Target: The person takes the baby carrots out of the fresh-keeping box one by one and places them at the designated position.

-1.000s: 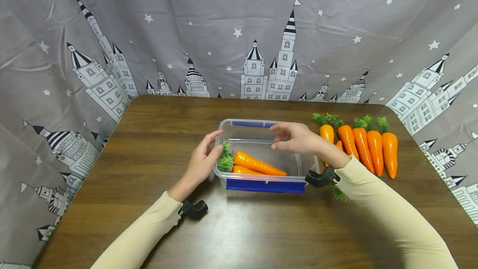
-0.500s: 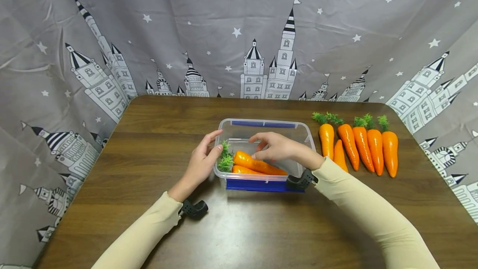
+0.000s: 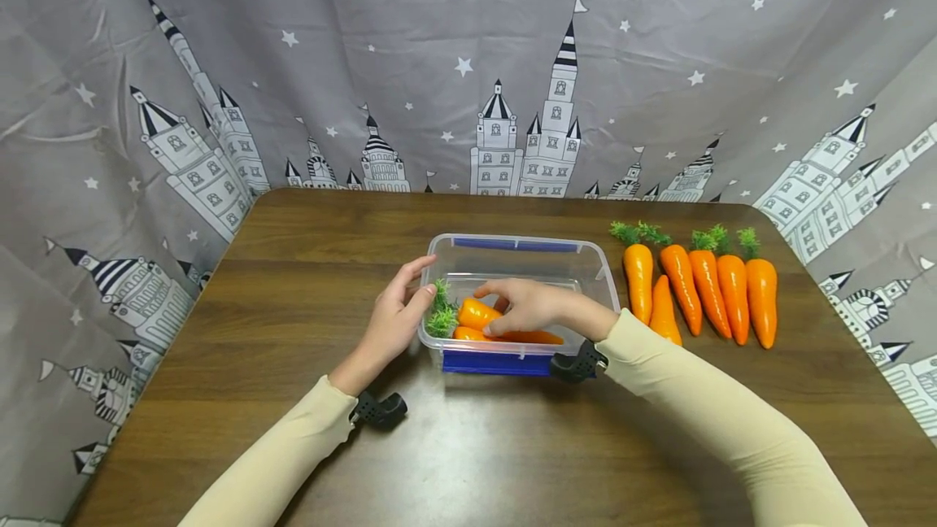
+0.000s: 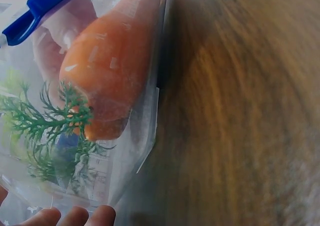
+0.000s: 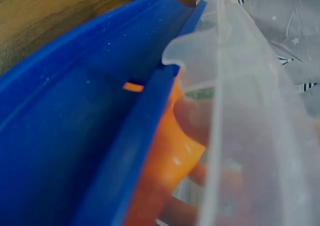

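A clear plastic container (image 3: 525,239) with blue side latches stands mid-table, two carrots with feathery green tops lying along its near side. My right hand (image 3: 530,304) reaches inside and grips the rear carrot (image 3: 477,314), thumb on the near side and fingers beyond; the right wrist view shows the thumb (image 5: 192,118) against the orange surface. The front carrot (image 3: 470,334) lies beside it, partly hidden by the front wall. At the container's left wall, my left hand (image 3: 395,324) rests with extended fingers; its fingertips (image 4: 75,217) touch the clear wall in the left wrist view.
Several carrots (image 3: 705,291) lie in a row right of the container, tops mostly away from me. One carrot (image 3: 663,311) points the opposite way, its lower end hidden by the right sleeve. A grey castle-print curtain (image 3: 410,47) hangs behind the wooden table (image 3: 322,250).
My right hand has moved left and down inside the container, from above its right half onto the rear carrot. My left hand has stayed at the left wall.
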`<state>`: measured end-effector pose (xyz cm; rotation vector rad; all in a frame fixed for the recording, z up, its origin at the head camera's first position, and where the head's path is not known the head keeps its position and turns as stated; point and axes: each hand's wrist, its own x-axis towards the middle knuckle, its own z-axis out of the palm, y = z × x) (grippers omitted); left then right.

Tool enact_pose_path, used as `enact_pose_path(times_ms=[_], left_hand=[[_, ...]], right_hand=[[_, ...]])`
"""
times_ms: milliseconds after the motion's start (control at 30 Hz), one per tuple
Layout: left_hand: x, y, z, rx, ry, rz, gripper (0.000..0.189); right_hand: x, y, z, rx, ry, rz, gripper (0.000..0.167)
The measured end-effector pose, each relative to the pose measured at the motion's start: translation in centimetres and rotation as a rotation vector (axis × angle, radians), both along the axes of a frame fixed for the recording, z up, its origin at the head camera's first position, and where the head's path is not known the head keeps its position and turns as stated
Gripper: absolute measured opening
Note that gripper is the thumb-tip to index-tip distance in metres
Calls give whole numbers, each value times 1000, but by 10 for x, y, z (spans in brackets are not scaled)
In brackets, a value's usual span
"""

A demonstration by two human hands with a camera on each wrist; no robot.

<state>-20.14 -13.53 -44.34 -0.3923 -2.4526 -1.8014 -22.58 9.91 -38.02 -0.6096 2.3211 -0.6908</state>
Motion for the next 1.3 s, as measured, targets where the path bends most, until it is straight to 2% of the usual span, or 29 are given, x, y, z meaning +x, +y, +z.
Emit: enact_pose_path(times_ms=[300,467,667,900,1067,1300], left_hand=[[0,0,0,0,-7,3,46],[0,2,1,-1,-8,7,46],[0,2,0,5,-13,6,46],[-1,0,0,5,6,12,46],[-1,0,0,8,4,6,47],[-1,1,-2,19,5,3,46]], right_hand=[[-2,2,-3,-25,-32,0,65],[-4,6,1,-85,-57,-21,65],[-1,17,8,-213,-87,-129,65],[1,43,16,-316,-117,-236,65],[2,64,27,-451,-176,-278,64],[9,100,40,-678,-305,-366,64]])
